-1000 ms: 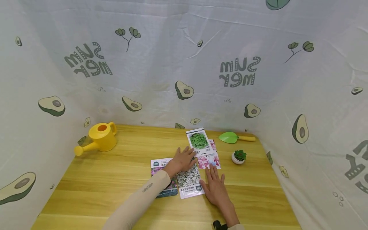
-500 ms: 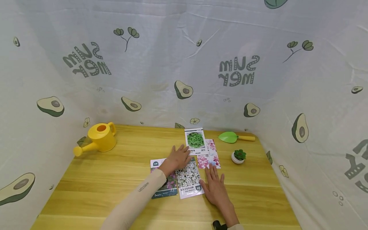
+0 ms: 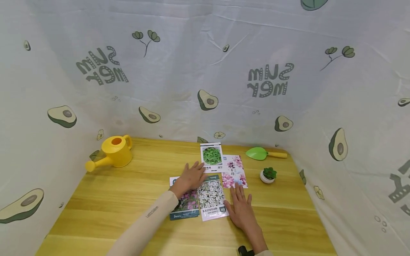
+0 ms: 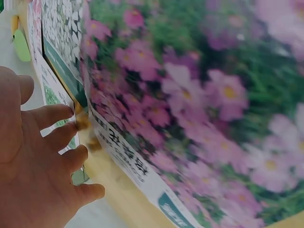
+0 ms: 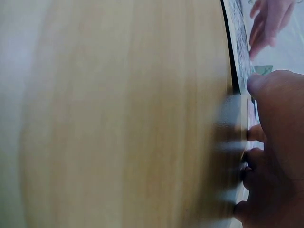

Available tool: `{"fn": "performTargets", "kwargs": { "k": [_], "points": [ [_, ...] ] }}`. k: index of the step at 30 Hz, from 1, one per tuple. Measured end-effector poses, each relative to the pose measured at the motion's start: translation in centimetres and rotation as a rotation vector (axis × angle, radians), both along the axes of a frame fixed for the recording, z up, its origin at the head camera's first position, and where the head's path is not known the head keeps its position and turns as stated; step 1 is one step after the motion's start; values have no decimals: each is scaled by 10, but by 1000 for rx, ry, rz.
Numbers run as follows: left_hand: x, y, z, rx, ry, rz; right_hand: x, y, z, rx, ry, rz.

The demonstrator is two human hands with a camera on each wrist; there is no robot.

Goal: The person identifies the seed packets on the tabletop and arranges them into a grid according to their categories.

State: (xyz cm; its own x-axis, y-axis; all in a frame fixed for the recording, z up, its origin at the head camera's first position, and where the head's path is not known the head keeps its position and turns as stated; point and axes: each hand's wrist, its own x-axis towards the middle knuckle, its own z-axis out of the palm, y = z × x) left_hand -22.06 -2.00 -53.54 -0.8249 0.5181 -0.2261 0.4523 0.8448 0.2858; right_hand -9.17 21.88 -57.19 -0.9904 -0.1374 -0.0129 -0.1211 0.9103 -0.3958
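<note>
Several seed packets lie together on the table. My left hand [image 3: 189, 177] reaches over the purple-flower packet [image 3: 189, 205], its fingertips at the near edge of the green-leaf packet [image 3: 212, 155]. In the left wrist view its fingers [image 4: 59, 137] are spread and relaxed, and the purple-flower packet [image 4: 204, 109] fills much of the picture. My right hand [image 3: 242, 211] rests flat, fingertips at the near edge of the pink-blossom packet [image 3: 237, 174], thumb beside the white-flower packet [image 3: 211, 193]. The green-leaf packet slightly overlaps the pink one's left side.
A yellow watering can [image 3: 117, 153] stands at the far left of the wooden table [image 3: 128, 199]. At the back right lie a green trowel [image 3: 257, 153] with a yellow handle and a small potted succulent [image 3: 267, 175]. A printed cloth [image 3: 179, 71] hangs behind the table.
My left hand has slid left, and the green-leaf packet has moved left and straightened, uncovering more of the pink-blossom packet. My right hand has stayed in place.
</note>
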Motion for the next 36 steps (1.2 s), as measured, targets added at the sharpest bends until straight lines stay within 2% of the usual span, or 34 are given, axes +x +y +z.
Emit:
{"fn": "performTargets", "kwargs": {
  "k": [13,18,31,36],
  "points": [
    [1,-25,-6,38,15,38,0,2,-2,-26,22,6],
    [3,-32,-5,79,-3,55,0,4,-3,-15,30,4],
    [5,-51,0,84,15,66,1,5,-2,-11,18,-4],
    [4,-57,-1,82,13,90,0,5,-3,-10,18,-3]
  ]
}}
